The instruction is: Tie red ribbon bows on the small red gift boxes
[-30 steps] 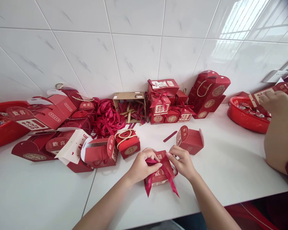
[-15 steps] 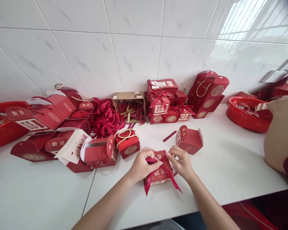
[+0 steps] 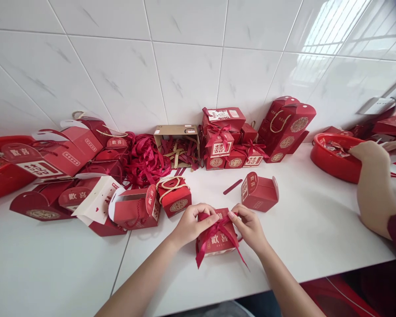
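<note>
A small red gift box [image 3: 225,241] with gold lettering rests on the table in front of me. Across its top lies a dark red ribbon [image 3: 218,227] formed into a bow, its two tails hanging over the near side. My left hand [image 3: 194,226] pinches the bow's left loop between thumb and fingers. On the other side my right hand [image 3: 250,225] pinches the right loop near the box's edge. Just beyond the right hand sits another red box [image 3: 260,193], and a flat dark red strip [image 3: 232,187] lies beside it.
Open boxes [image 3: 135,209] crowd the left, by a heap of ribbon [image 3: 148,158]. A cardboard box [image 3: 176,130] of strips and stacked boxes [image 3: 226,149] line the wall. At right, a co-worker's arm [image 3: 374,189] reaches by a red basin [image 3: 333,163].
My hands have drawn the bow's loops outward, and its knot looks tighter with shorter tails. The co-worker's arm has shifted left over the basin's edge.
</note>
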A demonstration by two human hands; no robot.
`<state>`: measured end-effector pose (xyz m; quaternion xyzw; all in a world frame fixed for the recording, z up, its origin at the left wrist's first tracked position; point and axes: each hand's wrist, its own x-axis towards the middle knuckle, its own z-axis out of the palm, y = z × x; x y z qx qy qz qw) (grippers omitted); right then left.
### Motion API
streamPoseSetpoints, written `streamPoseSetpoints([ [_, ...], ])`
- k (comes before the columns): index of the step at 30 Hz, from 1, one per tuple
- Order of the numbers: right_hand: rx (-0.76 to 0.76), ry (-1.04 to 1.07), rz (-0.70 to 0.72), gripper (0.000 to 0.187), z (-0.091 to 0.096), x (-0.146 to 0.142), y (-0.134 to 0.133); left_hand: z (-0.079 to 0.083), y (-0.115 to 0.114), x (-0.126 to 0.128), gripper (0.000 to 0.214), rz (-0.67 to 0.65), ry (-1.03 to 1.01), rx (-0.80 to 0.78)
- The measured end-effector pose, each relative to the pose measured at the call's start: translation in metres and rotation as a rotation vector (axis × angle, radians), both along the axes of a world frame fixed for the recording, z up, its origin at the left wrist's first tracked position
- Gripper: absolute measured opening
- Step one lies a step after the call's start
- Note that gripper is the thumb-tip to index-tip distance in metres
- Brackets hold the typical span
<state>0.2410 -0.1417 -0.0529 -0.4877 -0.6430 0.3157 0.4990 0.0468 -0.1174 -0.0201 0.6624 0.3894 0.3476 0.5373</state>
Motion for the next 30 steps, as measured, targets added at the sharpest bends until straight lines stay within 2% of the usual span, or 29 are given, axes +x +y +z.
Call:
streamPoseSetpoints([
  [3,0.007,0.026,-0.035,0.028,0.006,0.004,-0.002,-0.002,0.003,-0.004,0.038,0.009,-0.052,-0.075],
  [5,0.053,-0.029,-0.016,0.023,0.015,0.006,-0.003,-0.003,0.003,-0.005,0.04,0.012,-0.084,-0.111],
  [9,0.156,-0.344,0.16,0.016,0.034,0.0,-0.006,-0.003,0.003,-0.006,0.043,-0.011,-0.11,-0.119],
  [13,0.195,-0.518,0.203,0.009,0.038,-0.009,-0.004,-0.001,0.002,-0.007,0.051,-0.033,-0.106,-0.09],
  [19,0.159,-0.435,0.18,0.01,0.03,-0.011,-0.003,-0.005,0.004,-0.009,0.052,0.004,-0.093,-0.109],
  [26,0.117,-0.368,0.212,0.011,0.031,-0.015,-0.003,-0.007,0.011,-0.012,0.055,0.045,-0.018,-0.011],
  [30,0.018,-0.299,0.174,0.012,0.03,-0.018,-0.005,-0.007,0.01,-0.015,0.053,0.05,-0.01,0.01],
])
